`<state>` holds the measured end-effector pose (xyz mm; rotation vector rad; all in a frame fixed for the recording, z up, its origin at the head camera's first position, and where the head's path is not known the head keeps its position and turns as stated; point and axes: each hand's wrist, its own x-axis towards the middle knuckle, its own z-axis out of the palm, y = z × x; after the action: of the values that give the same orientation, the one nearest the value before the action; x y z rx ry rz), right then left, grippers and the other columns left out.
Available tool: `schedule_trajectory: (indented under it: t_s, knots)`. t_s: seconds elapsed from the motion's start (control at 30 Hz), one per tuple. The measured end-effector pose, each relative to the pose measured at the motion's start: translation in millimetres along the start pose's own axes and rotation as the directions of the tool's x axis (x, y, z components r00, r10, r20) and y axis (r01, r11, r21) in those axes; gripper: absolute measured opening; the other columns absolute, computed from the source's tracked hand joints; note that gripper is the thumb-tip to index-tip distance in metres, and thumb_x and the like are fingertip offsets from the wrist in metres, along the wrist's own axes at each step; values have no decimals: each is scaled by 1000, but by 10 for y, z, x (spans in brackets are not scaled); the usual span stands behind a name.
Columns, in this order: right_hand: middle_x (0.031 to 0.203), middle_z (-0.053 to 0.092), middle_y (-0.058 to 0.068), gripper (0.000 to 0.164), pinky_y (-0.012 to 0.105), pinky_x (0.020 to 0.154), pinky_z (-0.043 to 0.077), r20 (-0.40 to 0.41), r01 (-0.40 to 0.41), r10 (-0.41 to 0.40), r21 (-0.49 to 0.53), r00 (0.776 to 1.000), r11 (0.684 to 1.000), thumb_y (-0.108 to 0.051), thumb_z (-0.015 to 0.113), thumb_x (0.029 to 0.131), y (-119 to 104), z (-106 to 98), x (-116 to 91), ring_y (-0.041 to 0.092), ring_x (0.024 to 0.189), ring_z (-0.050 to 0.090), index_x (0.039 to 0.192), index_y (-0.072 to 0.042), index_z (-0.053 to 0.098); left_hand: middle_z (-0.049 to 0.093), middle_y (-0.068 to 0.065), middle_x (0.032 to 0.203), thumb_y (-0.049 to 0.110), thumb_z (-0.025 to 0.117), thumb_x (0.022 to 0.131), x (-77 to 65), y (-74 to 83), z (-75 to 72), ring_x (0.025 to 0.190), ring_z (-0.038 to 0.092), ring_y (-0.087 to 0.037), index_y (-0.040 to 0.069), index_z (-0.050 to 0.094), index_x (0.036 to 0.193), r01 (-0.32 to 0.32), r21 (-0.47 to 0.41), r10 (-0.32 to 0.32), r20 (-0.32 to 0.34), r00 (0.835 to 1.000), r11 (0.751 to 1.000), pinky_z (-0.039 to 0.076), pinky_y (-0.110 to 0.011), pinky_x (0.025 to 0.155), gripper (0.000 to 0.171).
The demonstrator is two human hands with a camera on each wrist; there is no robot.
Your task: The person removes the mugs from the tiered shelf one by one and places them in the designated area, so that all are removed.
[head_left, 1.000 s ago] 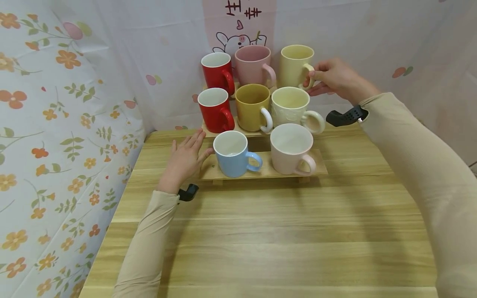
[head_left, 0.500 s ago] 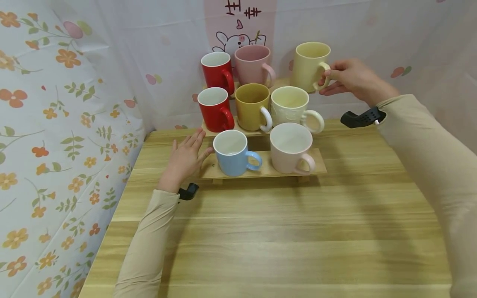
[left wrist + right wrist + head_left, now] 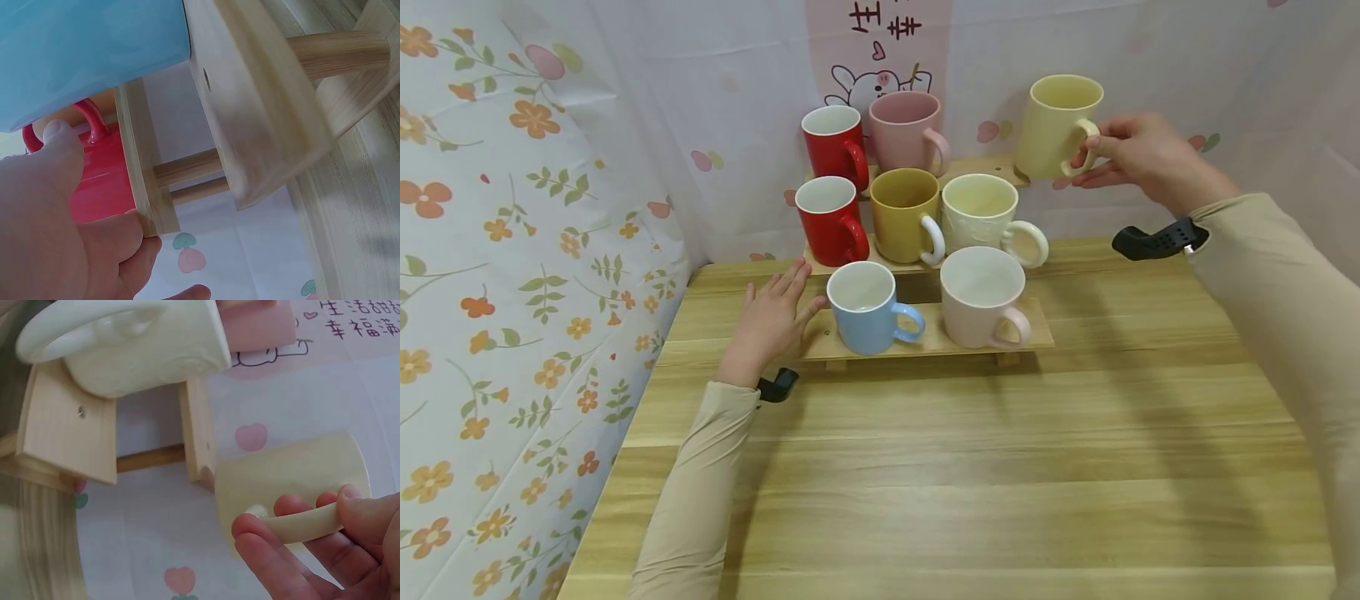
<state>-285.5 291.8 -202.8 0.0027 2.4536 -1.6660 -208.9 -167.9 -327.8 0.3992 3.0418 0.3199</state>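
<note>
My right hand (image 3: 1150,158) grips the handle of a pale yellow mug (image 3: 1056,133), fingers curled through it. The mug is upright beyond the right end of the top board of a stepped wooden rack (image 3: 985,169); in the right wrist view the mug (image 3: 294,469) appears off the board's end. My left hand (image 3: 767,321) has its fingers extended at the rack's left end. Its fingertips touch the end of a board (image 3: 147,206) in the left wrist view, below a red mug (image 3: 106,175). The light blue mug (image 3: 863,312) is near its thumb.
On the rack's top step are a red mug (image 3: 833,146) and a pink mug (image 3: 904,133). The middle step bears a red mug (image 3: 827,225), a mustard mug (image 3: 904,221) and a cream mug (image 3: 976,218). A pale pink mug (image 3: 977,304) stands below. Patterned cloth (image 3: 1150,67) hangs behind.
My right hand has moved the pale yellow mug right and slightly up, from the top board's right part to past its end. The left hand stays in place.
</note>
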Motion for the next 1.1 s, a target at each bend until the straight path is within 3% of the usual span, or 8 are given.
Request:
schedule_trajectory:
  t_s: [0.13,0.3,0.77,1.1]
  knots:
    - [83,65,-2,20,23,65,58,-2,-3,4,111,1000,994,-22,54,96,67,-54,-26,12,70,72,100,-3,57,13,-5,161,57,32,98,0,-4,-5,143,21,-42,14,16,154,5,-4,-5,5,1000,1000,6,-66,114,72]
    - [82,66,0,17,25,66,58,13,-17,15,162,1000,987,-20,55,96,149,-124,-44,15,70,72,92,-4,60,13,-6,161,57,32,98,8,-22,-11,143,22,-43,13,16,154,-2,1,2,-3,1000,1000,7,-66,113,73]
    - [81,66,1,17,25,65,58,44,-9,2,157,999,988,-17,53,97,489,-15,27,15,71,72,90,-5,62,12,-7,161,55,33,98,-3,-37,-15,142,24,-42,12,15,154,-14,11,14,7,1000,1000,17,-65,112,73]
    - [81,65,0,18,25,68,58,43,-31,26,123,999,992,-17,50,99,808,96,59,14,72,71,101,0,57,12,-6,161,55,33,98,-3,4,-26,142,23,-42,13,15,154,-10,3,10,26,1000,1000,17,-62,114,72]
